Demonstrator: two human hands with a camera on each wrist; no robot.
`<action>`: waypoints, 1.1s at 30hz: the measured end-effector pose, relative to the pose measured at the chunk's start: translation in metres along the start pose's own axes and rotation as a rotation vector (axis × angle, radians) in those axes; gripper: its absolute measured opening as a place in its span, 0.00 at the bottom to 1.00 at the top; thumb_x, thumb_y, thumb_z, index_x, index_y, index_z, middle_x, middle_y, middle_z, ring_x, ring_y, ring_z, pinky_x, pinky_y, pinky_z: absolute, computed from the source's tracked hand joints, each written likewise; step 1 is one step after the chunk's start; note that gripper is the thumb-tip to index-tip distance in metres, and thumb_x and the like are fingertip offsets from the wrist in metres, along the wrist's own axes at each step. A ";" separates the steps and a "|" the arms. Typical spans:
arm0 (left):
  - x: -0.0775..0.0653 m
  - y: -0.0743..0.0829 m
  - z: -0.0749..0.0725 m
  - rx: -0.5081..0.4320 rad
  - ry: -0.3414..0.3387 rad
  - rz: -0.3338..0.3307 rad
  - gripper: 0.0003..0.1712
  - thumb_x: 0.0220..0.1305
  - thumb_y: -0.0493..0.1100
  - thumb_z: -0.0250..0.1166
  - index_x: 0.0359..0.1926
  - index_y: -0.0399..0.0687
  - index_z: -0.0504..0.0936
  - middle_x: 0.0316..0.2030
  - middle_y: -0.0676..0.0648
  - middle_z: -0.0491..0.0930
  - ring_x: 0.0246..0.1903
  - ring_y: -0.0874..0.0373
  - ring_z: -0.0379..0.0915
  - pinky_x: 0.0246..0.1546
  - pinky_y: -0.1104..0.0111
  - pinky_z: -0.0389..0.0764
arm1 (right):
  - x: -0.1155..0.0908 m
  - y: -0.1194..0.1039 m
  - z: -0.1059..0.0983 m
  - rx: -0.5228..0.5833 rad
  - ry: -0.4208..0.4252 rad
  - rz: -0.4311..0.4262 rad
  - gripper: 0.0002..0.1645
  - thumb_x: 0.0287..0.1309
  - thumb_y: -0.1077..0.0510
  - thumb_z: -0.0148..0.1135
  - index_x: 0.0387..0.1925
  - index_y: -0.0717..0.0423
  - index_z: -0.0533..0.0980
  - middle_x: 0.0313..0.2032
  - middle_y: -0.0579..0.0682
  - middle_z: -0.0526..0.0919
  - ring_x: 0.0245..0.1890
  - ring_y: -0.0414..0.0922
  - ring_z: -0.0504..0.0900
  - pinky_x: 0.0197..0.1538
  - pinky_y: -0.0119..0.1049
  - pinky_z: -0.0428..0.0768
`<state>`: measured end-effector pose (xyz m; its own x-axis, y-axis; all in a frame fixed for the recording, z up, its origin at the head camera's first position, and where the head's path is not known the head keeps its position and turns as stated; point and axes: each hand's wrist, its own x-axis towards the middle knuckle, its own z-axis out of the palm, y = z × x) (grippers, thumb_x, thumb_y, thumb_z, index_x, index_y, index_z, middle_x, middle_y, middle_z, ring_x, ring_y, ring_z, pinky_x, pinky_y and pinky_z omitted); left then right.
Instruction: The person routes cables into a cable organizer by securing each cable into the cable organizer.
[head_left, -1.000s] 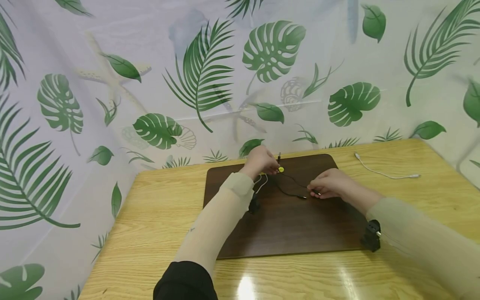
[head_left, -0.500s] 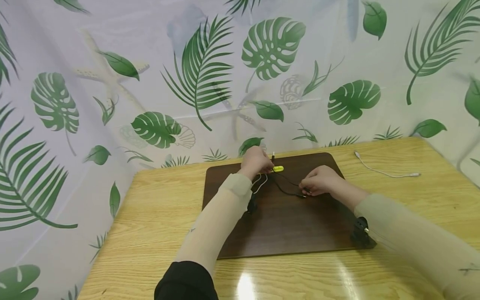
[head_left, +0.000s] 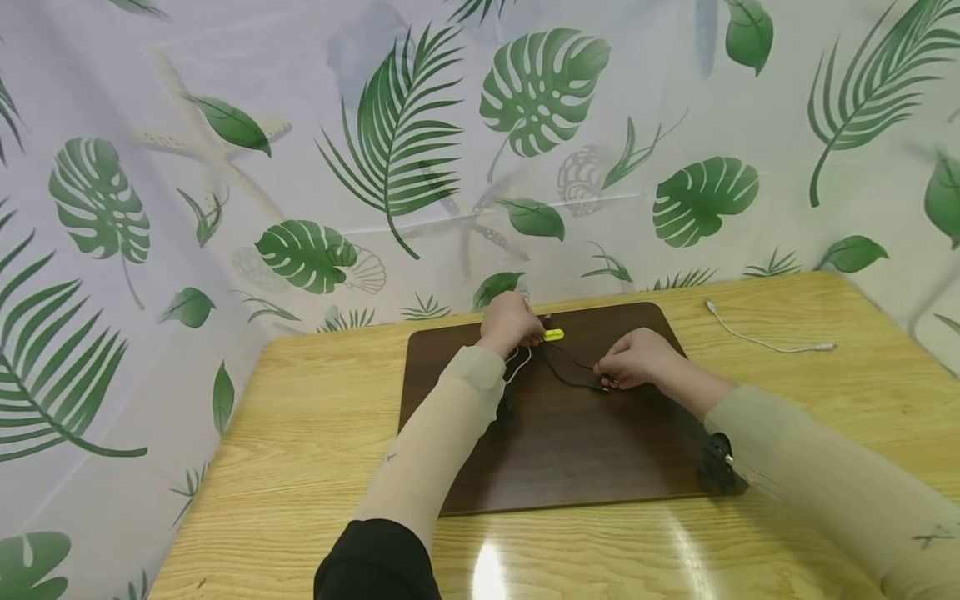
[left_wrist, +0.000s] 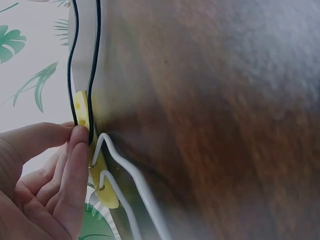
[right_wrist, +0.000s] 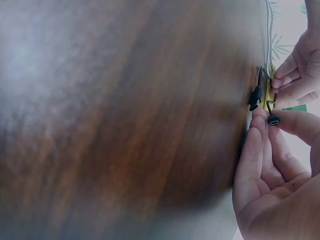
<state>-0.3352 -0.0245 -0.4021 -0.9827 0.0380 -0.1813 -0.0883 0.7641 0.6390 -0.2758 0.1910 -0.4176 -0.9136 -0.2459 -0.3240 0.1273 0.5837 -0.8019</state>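
My left hand [head_left: 512,321] is at the back of a dark brown board [head_left: 570,450]. Its thumb and fingertips pinch a black cable [left_wrist: 95,60] against a yellow cable holder [left_wrist: 106,195], a slim strip with holes. Two white cable lengths [left_wrist: 136,175] pass through that strip below the fingers. My right hand [head_left: 637,358], over the board to the right, pinches the black cable near its small plug [right_wrist: 273,120] between thumb and fingers. A second black plug [right_wrist: 255,98] hangs loose beside those fingertips. Part of the holder is hidden behind my left fingers.
A short white cable [head_left: 765,342] lies on the light wooden table [head_left: 322,417], right of the board. Directly behind the table hangs a leaf-patterned cloth [head_left: 450,167]. Black wrist cameras [head_left: 718,462] are worn on both forearms.
My right hand has moved left with the cable, closer to my left hand. The yellow holder has turned, showing more of its length. My left hand has barely shifted.
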 end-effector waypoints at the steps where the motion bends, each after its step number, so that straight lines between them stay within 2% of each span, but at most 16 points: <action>1: 0.000 0.000 0.000 0.006 0.001 0.001 0.09 0.64 0.36 0.75 0.26 0.43 0.92 0.28 0.44 0.92 0.29 0.52 0.91 0.21 0.69 0.79 | 0.000 0.001 0.000 -0.001 0.000 -0.002 0.17 0.67 0.59 0.67 0.44 0.72 0.88 0.23 0.42 0.89 0.24 0.34 0.85 0.34 0.28 0.87; 9: 0.001 -0.002 0.002 0.065 0.007 0.027 0.10 0.64 0.38 0.76 0.25 0.44 0.92 0.25 0.45 0.90 0.27 0.53 0.89 0.22 0.68 0.79 | 0.000 0.002 0.003 0.009 -0.002 -0.005 0.16 0.68 0.60 0.66 0.44 0.72 0.87 0.24 0.42 0.90 0.24 0.34 0.85 0.34 0.28 0.87; 14: 0.001 -0.003 0.005 0.069 0.017 0.024 0.09 0.64 0.39 0.77 0.25 0.44 0.92 0.25 0.45 0.90 0.26 0.54 0.88 0.24 0.67 0.82 | -0.002 0.004 0.003 0.002 -0.014 -0.014 0.16 0.67 0.60 0.66 0.42 0.72 0.88 0.25 0.43 0.90 0.25 0.34 0.85 0.36 0.30 0.88; 25: 0.003 0.001 0.005 0.116 0.014 0.020 0.10 0.66 0.39 0.75 0.25 0.45 0.91 0.25 0.46 0.90 0.27 0.54 0.88 0.27 0.64 0.84 | -0.002 0.005 0.001 -0.115 -0.011 -0.065 0.13 0.65 0.58 0.68 0.36 0.66 0.89 0.25 0.43 0.89 0.27 0.35 0.86 0.39 0.34 0.90; 29: 0.005 0.006 0.005 0.219 0.004 0.067 0.10 0.67 0.39 0.75 0.27 0.45 0.91 0.25 0.47 0.91 0.27 0.55 0.89 0.31 0.64 0.87 | -0.002 0.005 -0.002 -0.215 0.034 -0.105 0.12 0.64 0.56 0.70 0.35 0.63 0.90 0.24 0.44 0.89 0.26 0.36 0.86 0.38 0.34 0.89; 33: 0.005 0.013 0.005 0.423 -0.009 0.186 0.12 0.71 0.41 0.71 0.28 0.46 0.91 0.26 0.49 0.90 0.25 0.57 0.84 0.31 0.66 0.85 | -0.004 0.006 -0.005 -0.263 0.067 -0.123 0.13 0.64 0.55 0.70 0.37 0.62 0.91 0.24 0.46 0.89 0.27 0.37 0.86 0.38 0.36 0.88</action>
<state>-0.3403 -0.0107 -0.3981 -0.9741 0.2030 -0.1000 0.1650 0.9396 0.3000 -0.2734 0.1995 -0.4182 -0.9404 -0.2807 -0.1921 -0.0820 0.7352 -0.6729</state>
